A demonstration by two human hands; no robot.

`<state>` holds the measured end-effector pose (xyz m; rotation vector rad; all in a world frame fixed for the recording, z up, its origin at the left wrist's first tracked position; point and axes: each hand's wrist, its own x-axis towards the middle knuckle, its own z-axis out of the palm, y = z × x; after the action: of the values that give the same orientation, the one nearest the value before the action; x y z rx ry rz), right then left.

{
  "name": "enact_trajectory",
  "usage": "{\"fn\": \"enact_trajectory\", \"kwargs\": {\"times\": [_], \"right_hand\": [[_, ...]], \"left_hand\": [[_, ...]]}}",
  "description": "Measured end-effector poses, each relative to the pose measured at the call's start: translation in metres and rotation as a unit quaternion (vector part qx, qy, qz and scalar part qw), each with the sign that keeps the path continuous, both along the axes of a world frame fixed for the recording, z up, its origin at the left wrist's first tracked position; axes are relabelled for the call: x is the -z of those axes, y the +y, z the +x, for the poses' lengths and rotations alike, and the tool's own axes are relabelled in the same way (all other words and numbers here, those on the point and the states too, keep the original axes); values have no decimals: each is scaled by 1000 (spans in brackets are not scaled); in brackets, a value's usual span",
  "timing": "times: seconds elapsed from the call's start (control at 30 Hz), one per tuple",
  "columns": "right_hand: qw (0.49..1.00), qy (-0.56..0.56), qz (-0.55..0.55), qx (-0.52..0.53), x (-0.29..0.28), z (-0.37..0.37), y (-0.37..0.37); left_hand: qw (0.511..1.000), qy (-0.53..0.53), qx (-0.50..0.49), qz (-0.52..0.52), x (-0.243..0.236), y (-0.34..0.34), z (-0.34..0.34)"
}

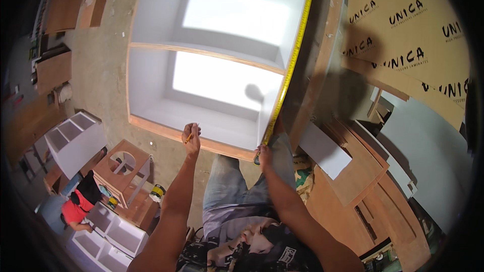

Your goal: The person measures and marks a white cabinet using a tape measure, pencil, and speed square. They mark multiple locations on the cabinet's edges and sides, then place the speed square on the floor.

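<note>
A white-lined cabinet with a middle divider and raw wood edges lies open side up before me. A yellow tape blade runs along its right edge from the far corner to the near one. My right hand grips the tape measure case at that near corner. My left hand holds a thin yellow pencil at the near edge, left of centre. My legs are just below the cabinet.
At lower left, a person in red works by small white cabinets, near a wooden box with a round hole and another white unit. Large yellowish sheets and stacked boards line the right side.
</note>
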<state>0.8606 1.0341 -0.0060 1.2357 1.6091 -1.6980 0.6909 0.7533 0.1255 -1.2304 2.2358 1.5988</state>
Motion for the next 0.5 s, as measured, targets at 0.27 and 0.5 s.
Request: {"fn": "enact_trajectory", "kwargs": {"times": [0.27,0.5], "right_hand": [[997,48,-52,28,-67,-69,11],[989,136,-26,46,-147,-131,-26]], "left_hand": [[992,-27,122,4,-47,-119,94],[994,-51,91,29,-109,-199,188]]}}
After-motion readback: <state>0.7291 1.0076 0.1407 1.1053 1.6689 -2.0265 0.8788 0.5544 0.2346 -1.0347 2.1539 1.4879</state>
